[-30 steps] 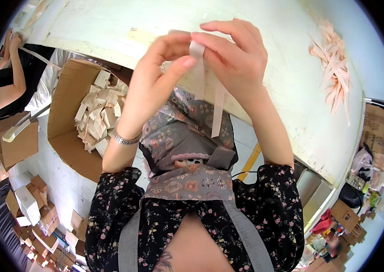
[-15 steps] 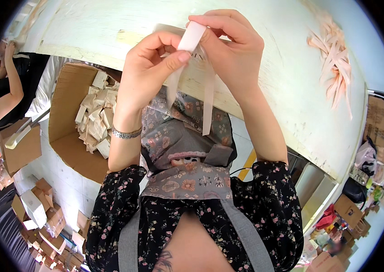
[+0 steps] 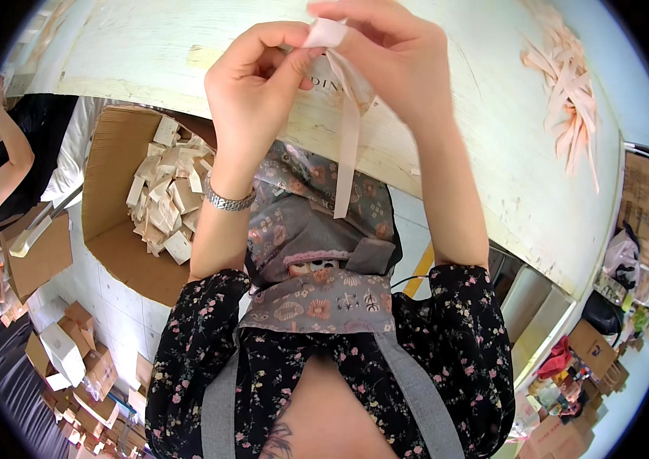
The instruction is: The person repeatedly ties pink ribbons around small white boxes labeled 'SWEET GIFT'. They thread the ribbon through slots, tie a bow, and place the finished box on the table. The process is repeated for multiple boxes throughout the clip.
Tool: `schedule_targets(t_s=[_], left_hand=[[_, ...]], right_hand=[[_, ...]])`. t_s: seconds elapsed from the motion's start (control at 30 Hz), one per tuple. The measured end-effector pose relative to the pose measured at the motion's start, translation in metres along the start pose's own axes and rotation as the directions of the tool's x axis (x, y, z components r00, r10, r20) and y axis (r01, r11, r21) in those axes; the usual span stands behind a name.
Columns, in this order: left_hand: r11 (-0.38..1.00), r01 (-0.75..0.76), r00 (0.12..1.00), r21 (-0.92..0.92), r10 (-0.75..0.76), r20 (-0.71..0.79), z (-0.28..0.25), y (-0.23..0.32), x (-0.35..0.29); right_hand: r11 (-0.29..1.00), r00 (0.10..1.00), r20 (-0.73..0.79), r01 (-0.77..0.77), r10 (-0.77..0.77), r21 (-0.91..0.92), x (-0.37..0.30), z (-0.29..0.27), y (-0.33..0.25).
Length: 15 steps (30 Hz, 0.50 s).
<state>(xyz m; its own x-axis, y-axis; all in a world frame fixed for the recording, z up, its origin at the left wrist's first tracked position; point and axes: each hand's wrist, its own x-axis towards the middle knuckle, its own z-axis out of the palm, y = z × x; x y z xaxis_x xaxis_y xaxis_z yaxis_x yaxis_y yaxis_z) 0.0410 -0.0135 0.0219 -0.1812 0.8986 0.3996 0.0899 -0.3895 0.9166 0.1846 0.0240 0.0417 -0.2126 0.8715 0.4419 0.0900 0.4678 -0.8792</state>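
Currently, in the head view, a pale pink ribbon (image 3: 326, 33) is being held up over the white worktable (image 3: 493, 176). A fold of it is being pinched between the thumb and index finger of the left hand (image 3: 252, 80), on whose wrist a metal-banded bracelet (image 3: 229, 200) is being worn. The fold's other end is being touched by the right hand (image 3: 401, 65); whether it is being squeezed there cannot be told, the fingertips being partly hidden. One tail of the ribbon is being let down past the worktable's near edge, in front of a grey floral apron (image 3: 317, 298). Over the worktable, a whitish item with dark print (image 3: 324, 83) is being partly covered by the ribbon. A pile of pink ribbon strips (image 3: 572, 107) is being borne by the worktable's right end. Left of the worktable's near edge, small cream packets (image 3: 160, 195) are being contained by an open cardboard box (image 3: 110, 176). By the worktable's left end, a co-worker's bare arm (image 3: 14, 153) is being extended.
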Motion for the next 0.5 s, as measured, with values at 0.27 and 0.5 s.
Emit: schedule_targets(t_s=[0.27, 0.5], left_hand=[[0.982, 0.122, 0.992, -0.141, -0.126, -0.015, 0.004, 0.009, 0.001], [0.983, -0.076, 0.997, 0.167, 0.069, 0.044, -0.008, 0.013, -0.009]], right_hand=[[0.416, 0.813, 0.097, 0.391, -0.574, -0.821, -0.057, -0.011, 0.008], [0.569, 0.917, 0.2, 0.374, -0.345, -0.732, -0.017, -0.026, -0.029]])
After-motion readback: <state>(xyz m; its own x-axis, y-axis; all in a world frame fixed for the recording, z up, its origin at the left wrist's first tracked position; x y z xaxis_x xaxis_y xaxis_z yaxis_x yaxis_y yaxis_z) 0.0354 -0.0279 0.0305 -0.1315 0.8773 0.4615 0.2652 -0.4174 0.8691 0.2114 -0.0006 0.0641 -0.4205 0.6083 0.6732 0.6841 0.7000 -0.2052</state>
